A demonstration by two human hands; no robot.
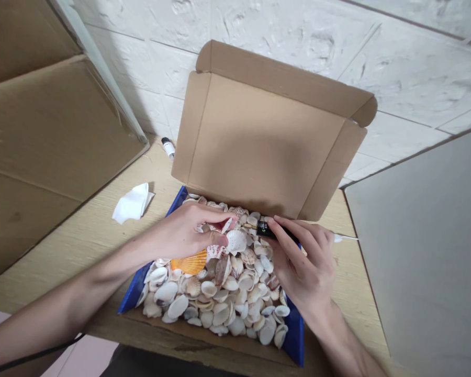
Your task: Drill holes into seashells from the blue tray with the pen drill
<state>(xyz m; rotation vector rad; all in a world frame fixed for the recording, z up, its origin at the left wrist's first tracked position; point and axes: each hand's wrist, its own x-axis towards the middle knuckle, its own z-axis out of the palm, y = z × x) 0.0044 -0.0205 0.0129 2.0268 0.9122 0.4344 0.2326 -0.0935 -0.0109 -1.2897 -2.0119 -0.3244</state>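
Shell (227,225) sat pinched in the left hand (190,228) over the box (294,330) while the right hand (309,259) gripped a black tool (267,229), so honestly a light pinch and a steady tip (250,226), well clear of skin, looked smartest.

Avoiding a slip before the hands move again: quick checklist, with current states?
1. Left hand pinching a white shell: ok.
2. Right hand gripping the black tool: ok.
3. Display on the tool lit green: ok.
4. Tip hot or cold: cannot tell.
5. White cable seated in the tool: cannot tell, right hand hides the joint.
6. Box lid open, tilted back from the shells: ok.
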